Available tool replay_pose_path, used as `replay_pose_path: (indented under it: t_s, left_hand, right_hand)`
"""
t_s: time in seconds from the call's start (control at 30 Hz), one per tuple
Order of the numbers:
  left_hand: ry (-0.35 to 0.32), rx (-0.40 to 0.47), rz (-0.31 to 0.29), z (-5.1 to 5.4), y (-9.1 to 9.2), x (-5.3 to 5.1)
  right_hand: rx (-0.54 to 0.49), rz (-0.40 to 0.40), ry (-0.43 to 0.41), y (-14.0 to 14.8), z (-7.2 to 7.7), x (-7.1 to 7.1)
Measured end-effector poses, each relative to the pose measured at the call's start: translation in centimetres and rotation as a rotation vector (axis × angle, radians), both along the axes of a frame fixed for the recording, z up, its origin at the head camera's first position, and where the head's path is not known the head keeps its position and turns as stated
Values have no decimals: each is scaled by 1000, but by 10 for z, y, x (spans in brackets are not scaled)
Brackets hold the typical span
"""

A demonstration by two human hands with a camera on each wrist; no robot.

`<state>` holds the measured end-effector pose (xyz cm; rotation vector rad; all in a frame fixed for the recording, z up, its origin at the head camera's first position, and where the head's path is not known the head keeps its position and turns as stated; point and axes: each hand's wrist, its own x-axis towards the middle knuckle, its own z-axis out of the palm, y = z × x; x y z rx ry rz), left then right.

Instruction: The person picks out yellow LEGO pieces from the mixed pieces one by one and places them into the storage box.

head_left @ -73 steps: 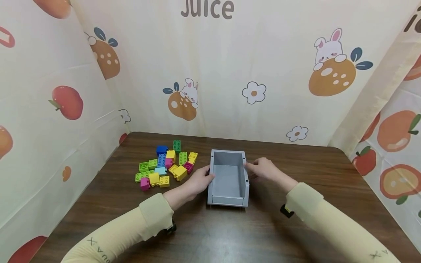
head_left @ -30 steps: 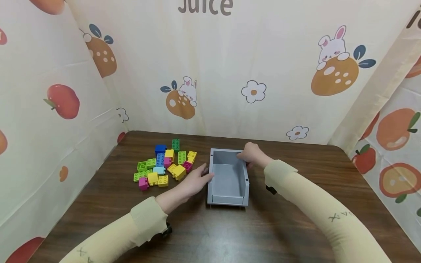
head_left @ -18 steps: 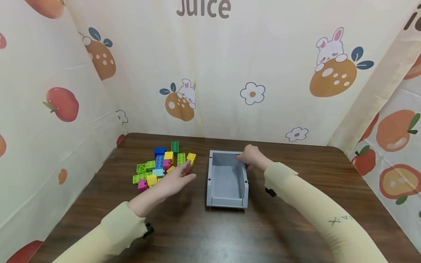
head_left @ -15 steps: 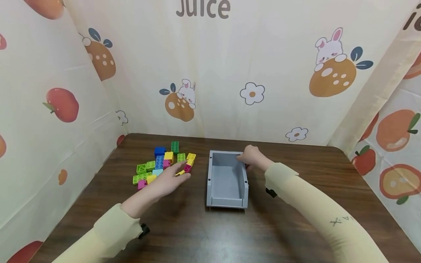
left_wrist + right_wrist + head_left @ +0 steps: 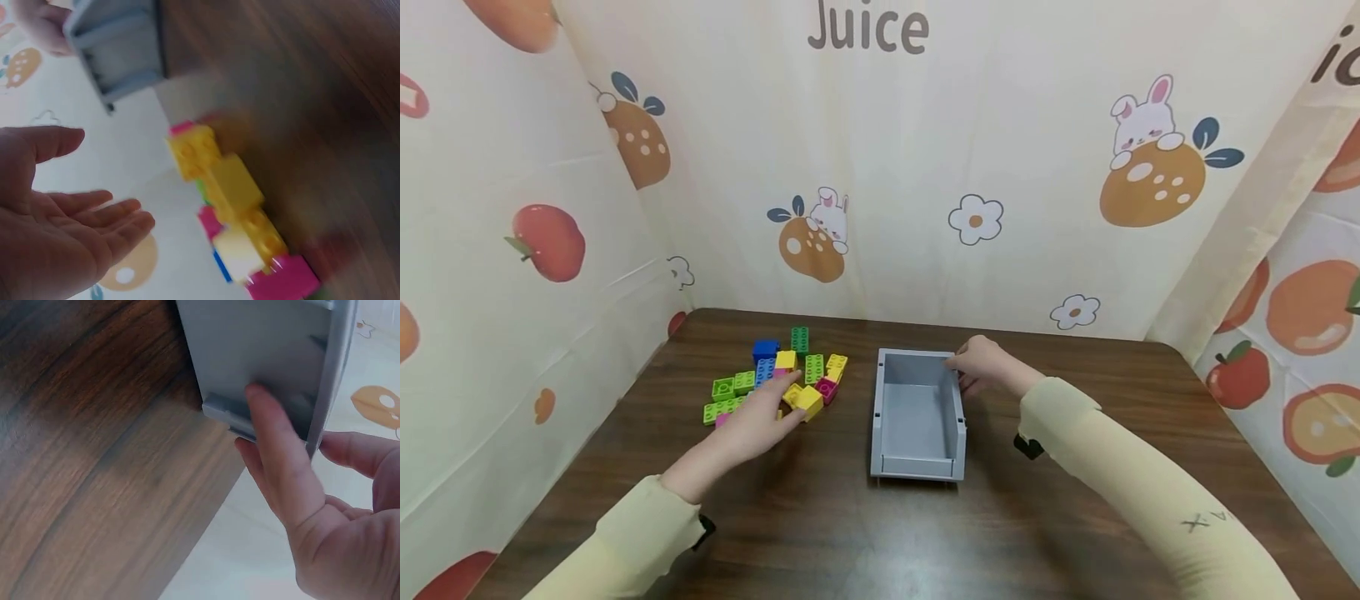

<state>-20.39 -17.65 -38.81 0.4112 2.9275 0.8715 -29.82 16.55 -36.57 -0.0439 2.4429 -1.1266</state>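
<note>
The left hand [image 5: 751,427], thumb spread wide from its loose fingers, blocked some toy bricks [image 5: 808,402] from view. Right of them, the gray bin [image 5: 917,468] stood on the table [image 5: 850,533], the right hand [image 5: 991,364] pinching its wall near the far corner. Behind hung a printed curtain [image 5: 902,125].

Bare strip of bench [image 5: 844,454] between toy bricks [image 5: 765,371] and gray bin [image 5: 919,468], passable from near side. Bin open above; side walls [image 5: 877,433] bar lateral entry. Right grip [image 5: 990,364] obstructs far right corner, left grip [image 5: 751,427] the bricks' near side.
</note>
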Motion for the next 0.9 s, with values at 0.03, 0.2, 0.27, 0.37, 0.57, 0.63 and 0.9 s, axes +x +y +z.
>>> replay_pose_path:
  t_s: [0.03,0.2,0.27,0.37,0.57,0.63,0.9]
  left_hand:
    - [25,-30,-8,-2,-2,-1]
    - [50,-144,-33,-9,-8,-5]
    - [37,-167,-43,-10,-9,-6]
    - [13,-182,-45,-12,-11,-8]
    - [-9,-214,-55,-19,-11,-13]
    - [-15,-223,-53,-20,-11,-15]
    - [37,-292,-60,-25,-9,-26]
  right_hand:
    - [-19,2,-10,2,0,0]
    - [-89,9,-39,7,-3,-1]
    - [-100,-4,-41,7,-5,-1]
    - [-99,-15,-38,7,-7,-1]
    - [-107,-32,-37,9,-9,0]
    - [-107,-27,-35,9,-9,1]
    - [-99,-21,-52,7,-5,-2]
